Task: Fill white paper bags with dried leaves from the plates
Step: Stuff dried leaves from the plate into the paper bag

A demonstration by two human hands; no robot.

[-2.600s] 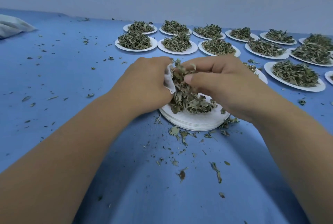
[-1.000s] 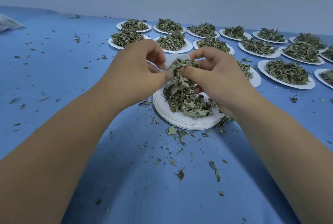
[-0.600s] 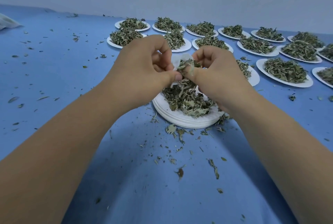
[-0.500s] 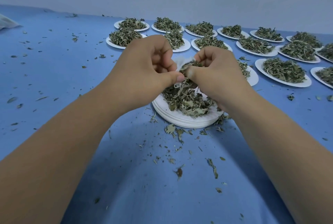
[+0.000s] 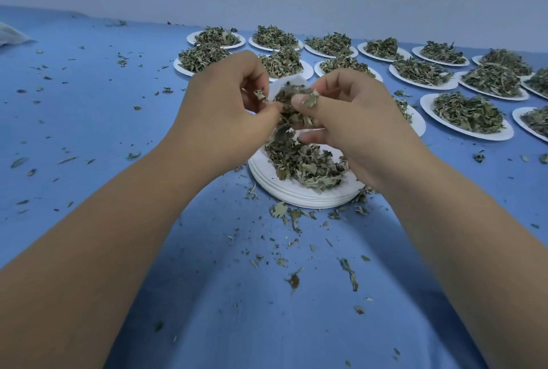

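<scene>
I see my left grip (image 5: 225, 113) curled tight, pinching one edge of the white paper bag (image 5: 287, 83). My right grip (image 5: 355, 125) is curled round its other side, thumb pressing dried leaves (image 5: 289, 95) into its mouth. The bag hangs just above the leaf-heaped stack of plates (image 5: 296, 197) on the blue desk (image 5: 89, 119).
</scene>
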